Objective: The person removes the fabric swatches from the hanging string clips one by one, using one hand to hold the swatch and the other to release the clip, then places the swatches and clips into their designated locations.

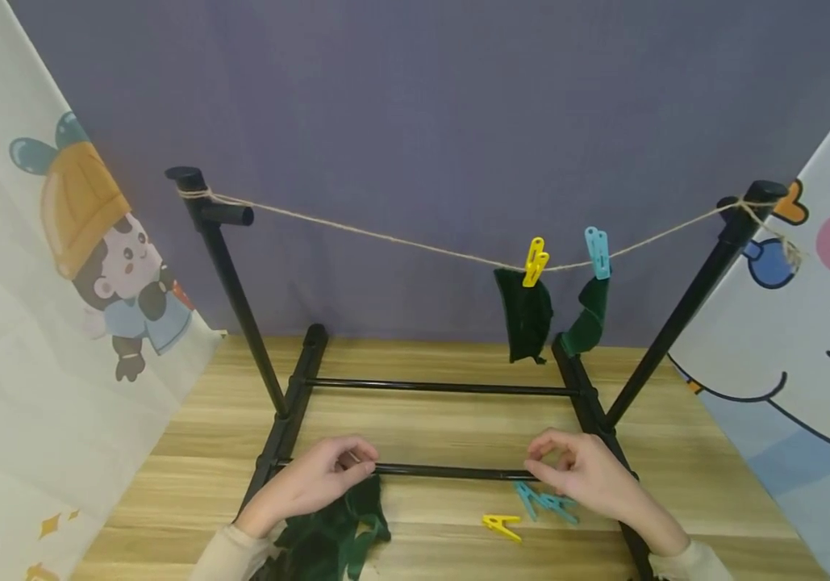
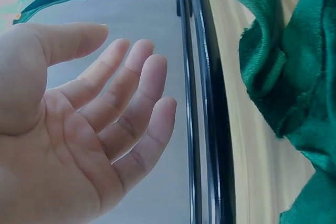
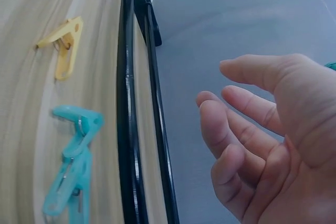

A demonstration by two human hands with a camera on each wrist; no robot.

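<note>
My left hand hovers near the rack's front bar, its fingers loosely bent with nothing in them. Just below it lies a heap of dark green cloth pieces, bright green in the left wrist view. At the bar's other end my right hand is held up, fingers relaxed and holding nothing. Beneath that hand are light blue clothespins and a yellow clothespin. On the string, one green cloth hangs under a yellow clothespin and another under a blue clothespin.
A black pipe rack stands on the wood-grain table, the string tied between its two uprights. Behind it hangs a grey-blue backdrop. Printed cartoon sheets flank both sides.
</note>
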